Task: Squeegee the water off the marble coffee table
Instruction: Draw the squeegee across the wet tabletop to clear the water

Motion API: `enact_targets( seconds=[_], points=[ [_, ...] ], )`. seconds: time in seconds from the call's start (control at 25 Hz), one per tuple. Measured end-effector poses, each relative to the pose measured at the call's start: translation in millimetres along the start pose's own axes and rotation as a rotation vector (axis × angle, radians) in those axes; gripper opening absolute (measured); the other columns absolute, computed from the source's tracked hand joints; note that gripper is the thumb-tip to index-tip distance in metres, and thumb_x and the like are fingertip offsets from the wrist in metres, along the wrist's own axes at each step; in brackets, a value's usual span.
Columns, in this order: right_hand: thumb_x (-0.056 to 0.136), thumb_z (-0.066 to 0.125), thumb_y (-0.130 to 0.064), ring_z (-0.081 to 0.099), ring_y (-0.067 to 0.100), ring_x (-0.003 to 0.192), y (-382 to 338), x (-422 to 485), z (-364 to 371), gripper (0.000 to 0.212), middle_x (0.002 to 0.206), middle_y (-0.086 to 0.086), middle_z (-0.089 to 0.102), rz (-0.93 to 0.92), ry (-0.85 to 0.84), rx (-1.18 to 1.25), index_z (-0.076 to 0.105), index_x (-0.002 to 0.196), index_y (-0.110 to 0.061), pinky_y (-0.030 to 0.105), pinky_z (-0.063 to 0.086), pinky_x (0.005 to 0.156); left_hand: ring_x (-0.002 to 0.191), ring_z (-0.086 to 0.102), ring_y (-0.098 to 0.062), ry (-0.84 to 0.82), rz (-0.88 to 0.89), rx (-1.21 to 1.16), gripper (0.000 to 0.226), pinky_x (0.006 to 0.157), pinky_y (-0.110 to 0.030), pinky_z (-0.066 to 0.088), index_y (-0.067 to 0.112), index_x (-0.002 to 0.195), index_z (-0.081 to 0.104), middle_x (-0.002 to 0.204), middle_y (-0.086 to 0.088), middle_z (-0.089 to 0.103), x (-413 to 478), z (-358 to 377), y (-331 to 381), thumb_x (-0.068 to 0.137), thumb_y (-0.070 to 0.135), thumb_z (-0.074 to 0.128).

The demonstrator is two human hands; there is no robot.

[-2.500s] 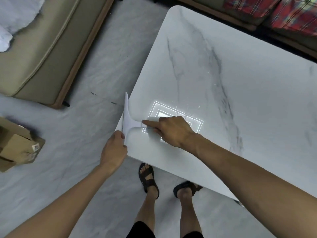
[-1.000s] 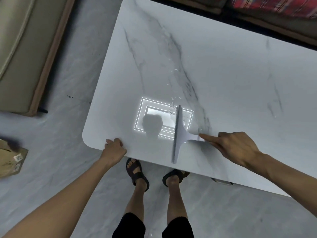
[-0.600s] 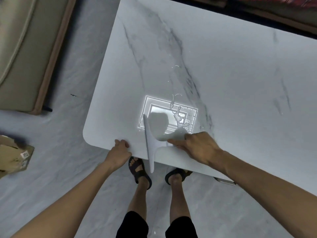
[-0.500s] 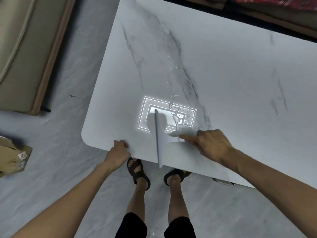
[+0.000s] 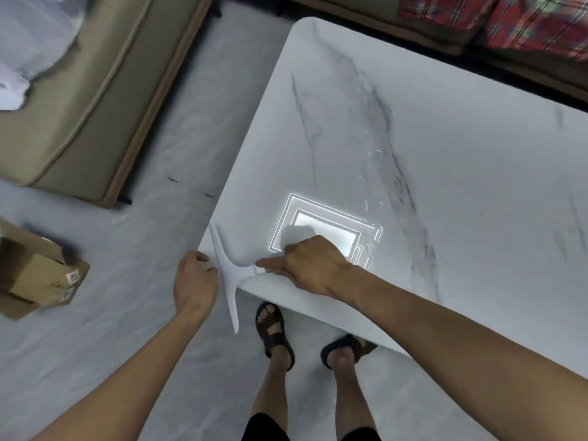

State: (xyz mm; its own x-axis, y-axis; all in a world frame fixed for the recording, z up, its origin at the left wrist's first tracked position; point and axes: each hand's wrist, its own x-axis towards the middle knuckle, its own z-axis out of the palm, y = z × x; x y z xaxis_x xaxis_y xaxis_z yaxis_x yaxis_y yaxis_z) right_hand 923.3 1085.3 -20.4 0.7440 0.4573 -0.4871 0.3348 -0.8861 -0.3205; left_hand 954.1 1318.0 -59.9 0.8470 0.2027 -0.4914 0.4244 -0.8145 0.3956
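My right hand point(image 5: 313, 265) grips the squeegee point(image 5: 229, 275) at the table point(image 5: 445, 154) corner, lower centre; left hand point(image 5: 194, 281), loosely curled, holds nothing. I keep blade pressure even past the edge.

Soft, even indoor light is being spread over the marble table point(image 5: 445, 148). A bright nested-rectangle glare point(image 5: 324, 232) is being thrown back from the tabletop near its front-left corner, which points to a lamp overhead. Inside that glare a round dim shadow is being cast, and small glints are being caught on water drops point(image 5: 377, 152) just beyond it. A soft shadow is being laid on the floor point(image 5: 165, 138) under the table's near edge. Left of the table, the cardboard box point(image 5: 35, 275) and the sofa point(image 5: 63, 90) are being smeared by motion blur. The table's straight edges are being bowed by wide-angle distortion.
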Motion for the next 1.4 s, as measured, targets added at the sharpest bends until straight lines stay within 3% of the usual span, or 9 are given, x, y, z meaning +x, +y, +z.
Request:
enact_targets(
  seconds=[0.16, 0.36, 0.6, 0.76, 0.84, 1.0, 1.16, 1.28, 1.4],
  points=[
    [0.102, 0.028, -0.04, 0.063, 0.027, 0.094, -12, 49, 4, 0.04, 0.106, 0.003, 0.066, -0.023, 0.042, -0.067, 0.034, 0.141, -0.048, 0.031, 0.033, 0.063, 0.082, 0.058, -0.032, -0.116, -0.006, 0.011, 0.023, 0.061, -0.032, 0.04, 0.015, 0.104, 0.045, 0.1, -0.015, 0.06, 16, -9, -15, 0.084, 0.007, 0.054],
    [0.1, 0.032, -0.042, 0.064, 0.025, 0.08, 46, -15, 14, 0.035, 0.087, -0.004, 0.064, 0.167, 0.155, -0.009, 0.039, 0.131, -0.056, 0.03, 0.031, 0.055, 0.066, 0.049, -0.015, -0.434, 0.08, 0.082, 0.019, 0.05, -0.025, 0.031, 0.016, 0.101, 0.045, 0.079, 0.001, 0.049, 6, 12, 6, 0.087, 0.004, 0.048],
    [0.097, 0.025, -0.05, 0.061, 0.021, 0.066, 111, -150, 39, 0.039, 0.068, -0.009, 0.047, 0.45, 0.137, -0.046, 0.037, 0.134, -0.058, 0.027, 0.025, 0.049, 0.082, 0.049, -0.015, -0.683, 0.139, 0.212, 0.019, 0.057, -0.022, 0.034, 0.016, 0.106, 0.047, 0.094, 0.001, 0.049, -19, 43, 47, 0.088, 0.008, 0.048],
    [0.097, 0.023, -0.053, 0.063, 0.022, 0.067, 124, -178, 40, 0.039, 0.072, -0.007, 0.057, 0.529, 0.132, -0.061, 0.033, 0.133, -0.061, 0.029, 0.029, 0.05, 0.082, 0.053, -0.016, -0.606, 0.113, 0.216, 0.017, 0.061, -0.025, 0.038, 0.016, 0.103, 0.051, 0.091, 0.002, 0.054, -17, 44, 55, 0.087, 0.011, 0.052],
    [0.097, 0.022, -0.054, 0.061, 0.022, 0.062, 160, -250, 27, 0.038, 0.067, -0.007, 0.054, 0.661, 0.225, 0.018, 0.035, 0.132, -0.06, 0.029, 0.034, 0.049, 0.083, 0.055, -0.018, -0.547, 0.206, 0.182, 0.012, 0.066, -0.028, 0.043, 0.016, 0.097, 0.054, 0.09, 0.0, 0.058, -54, 79, 116, 0.086, 0.01, 0.056],
    [0.098, 0.021, -0.055, 0.061, 0.025, 0.066, 154, -233, 19, 0.037, 0.071, -0.007, 0.058, 0.688, 0.298, 0.107, 0.034, 0.133, -0.058, 0.034, 0.048, 0.057, 0.074, 0.064, -0.02, -0.447, 0.213, 0.091, 0.019, 0.06, -0.026, 0.048, 0.024, 0.081, 0.058, 0.079, -0.001, 0.066, -50, 66, 128, 0.083, 0.006, 0.064],
    [0.097, 0.032, -0.051, 0.063, 0.03, 0.083, 187, -219, -10, 0.039, 0.09, -0.002, 0.068, 0.794, 0.328, 0.233, 0.034, 0.136, -0.052, 0.036, 0.049, 0.067, 0.065, 0.067, -0.015, -0.36, 0.231, 0.073, 0.009, 0.054, -0.024, 0.047, 0.026, 0.083, 0.059, 0.069, 0.002, 0.068, -52, 64, 169, 0.086, 0.023, 0.067],
    [0.096, 0.042, -0.033, 0.059, 0.033, 0.087, 217, -187, -38, 0.042, 0.093, 0.005, 0.065, 0.789, 0.348, 0.375, 0.037, 0.136, -0.041, 0.037, 0.045, 0.068, 0.075, 0.066, -0.02, -0.291, 0.262, 0.124, 0.01, 0.064, -0.031, 0.052, 0.021, 0.096, 0.06, 0.083, 0.001, 0.07, -30, 67, 203, 0.092, 0.028, 0.055],
    [0.099, 0.037, -0.03, 0.058, 0.038, 0.083, 258, -139, -67, 0.028, 0.09, 0.012, 0.064, 0.748, 0.476, 0.406, 0.041, 0.127, -0.03, 0.04, 0.046, 0.067, 0.101, 0.061, -0.026, -0.328, 0.359, 0.194, 0.027, 0.079, -0.031, 0.047, 0.015, 0.115, 0.052, 0.111, -0.005, 0.063, 7, 88, 231, 0.089, 0.019, 0.057]
  ],
)
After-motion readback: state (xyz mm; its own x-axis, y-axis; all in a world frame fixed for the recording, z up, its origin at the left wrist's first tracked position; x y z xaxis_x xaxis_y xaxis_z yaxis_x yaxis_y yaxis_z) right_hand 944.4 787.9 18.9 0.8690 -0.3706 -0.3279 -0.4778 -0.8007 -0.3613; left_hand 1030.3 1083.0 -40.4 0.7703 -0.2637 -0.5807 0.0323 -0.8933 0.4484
